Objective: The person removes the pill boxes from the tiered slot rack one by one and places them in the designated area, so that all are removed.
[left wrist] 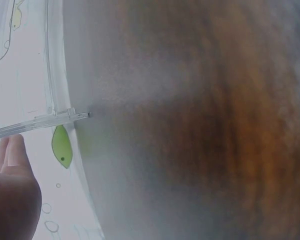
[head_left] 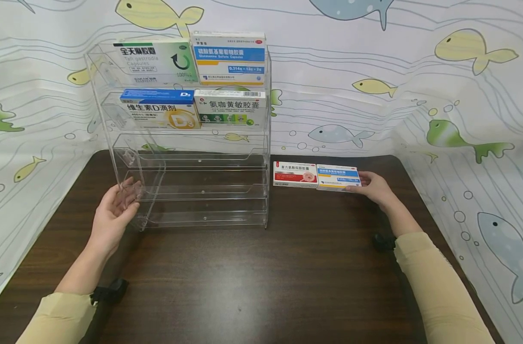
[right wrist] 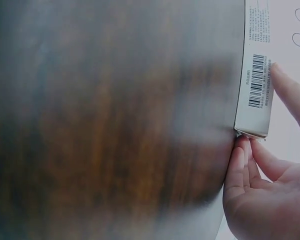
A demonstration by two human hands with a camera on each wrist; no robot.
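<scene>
In the head view, a clear acrylic display rack (head_left: 203,193) stands on the dark wooden table. My left hand (head_left: 114,210) grips its left side panel near the bottom, with fingers showing through the plastic. The left wrist view has the left hand (left wrist: 12,185) up against the panel edge (left wrist: 40,121). To the right of the rack, my right hand (head_left: 375,186) holds the right end of a blue-and-white medicine box (head_left: 338,177). A red-and-white medicine box (head_left: 294,174) lies end to end with it. In the right wrist view, the fingers (right wrist: 236,172) touch the barcoded box (right wrist: 257,95).
The top tier holds a green-and-white box (head_left: 155,62) and a blue-and-white box (head_left: 229,59). Below them sit a vitamin D box (head_left: 160,109) and a white-and-green box (head_left: 229,109). Fish-patterned cloth (head_left: 330,95) hangs behind and beside the table (head_left: 252,272).
</scene>
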